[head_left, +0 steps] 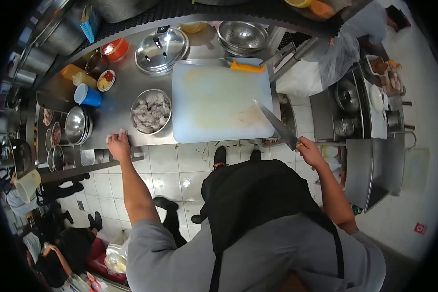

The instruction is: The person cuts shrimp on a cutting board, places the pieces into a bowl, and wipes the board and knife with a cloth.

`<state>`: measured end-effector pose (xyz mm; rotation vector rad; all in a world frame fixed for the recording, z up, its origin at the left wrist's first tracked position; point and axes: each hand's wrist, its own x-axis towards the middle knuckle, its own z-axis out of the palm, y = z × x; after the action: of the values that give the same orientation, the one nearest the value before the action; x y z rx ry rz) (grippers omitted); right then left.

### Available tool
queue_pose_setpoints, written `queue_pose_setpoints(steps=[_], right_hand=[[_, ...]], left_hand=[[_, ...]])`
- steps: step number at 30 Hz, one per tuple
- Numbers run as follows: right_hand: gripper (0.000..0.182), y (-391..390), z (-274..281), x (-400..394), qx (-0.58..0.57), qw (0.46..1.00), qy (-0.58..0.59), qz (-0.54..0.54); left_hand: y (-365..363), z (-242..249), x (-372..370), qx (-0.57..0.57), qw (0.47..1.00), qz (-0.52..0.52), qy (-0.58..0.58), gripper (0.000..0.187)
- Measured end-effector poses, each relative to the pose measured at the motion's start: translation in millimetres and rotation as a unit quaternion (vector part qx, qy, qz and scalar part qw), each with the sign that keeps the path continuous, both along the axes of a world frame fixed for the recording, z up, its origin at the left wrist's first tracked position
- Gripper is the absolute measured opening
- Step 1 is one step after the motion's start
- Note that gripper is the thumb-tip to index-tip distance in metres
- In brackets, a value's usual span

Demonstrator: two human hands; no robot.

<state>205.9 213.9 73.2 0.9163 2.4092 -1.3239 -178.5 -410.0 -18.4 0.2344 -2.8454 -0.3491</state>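
Note:
My right hand (310, 152) is closed round the handle of a kitchen knife (278, 125). Its blade points up and left, with the tip over the right part of a white cutting board (214, 107). A faint reddish stain marks the board near the blade. At the counter's front edge, left of the board, my left hand (118, 145) has its fingers curled in; a small pale patch shows at the fingertips, too small to name. Between that hand and the board stands a metal bowl (133, 115) of grey raw shrimp (152, 113).
A second knife with a yellow handle (248, 67) lies along the board's far edge. Behind are a pot lid (161, 51) and a colander (242, 36). Stacked bowls (78, 125) and a blue cup (88, 95) stand left. Other people (65, 253) are at lower left.

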Motion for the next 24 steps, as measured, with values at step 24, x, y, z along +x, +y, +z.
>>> queue_pose_setpoints(steps=[24], right_hand=[[0.050,103.4,-35.0,-148.0,0.242,0.895,0.074,0.368]], left_hand=[[235.0,-89.4,645.4,0.590,0.678,0.437,-0.042,0.022]])
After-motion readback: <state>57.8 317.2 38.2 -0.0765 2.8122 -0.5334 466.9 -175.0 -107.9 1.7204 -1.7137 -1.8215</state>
